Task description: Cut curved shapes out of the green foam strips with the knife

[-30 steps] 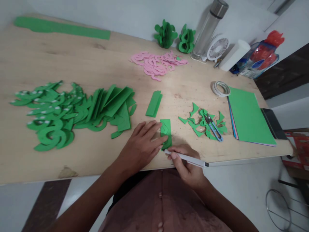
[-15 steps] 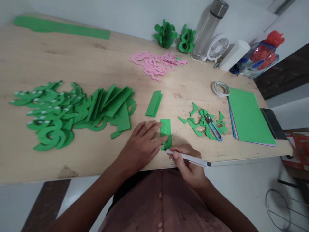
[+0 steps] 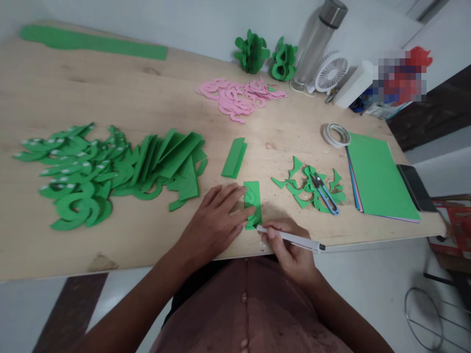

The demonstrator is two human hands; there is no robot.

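A narrow piece of green paper lies near the table's front edge, with a curved cut-out shape on top of it. My left hand lies flat, its fingers spread, and the fingertips press on the paper and the shape. In my right hand is a white pen, pinched between thumb and fingers. The pen's tip meets the lower right part of the paper. Just above it lies a folded green paper strip, touched by neither hand.
Left are green cut-outs and folded green papers. Right are scraps with thread snips, tape rolls, a paper stack and a phone. Behind are pink cut-outs, a bottle and a fan.
The pen and my right hand have shifted slightly to the right along the paper's lower end. My left hand stays in place on the paper.
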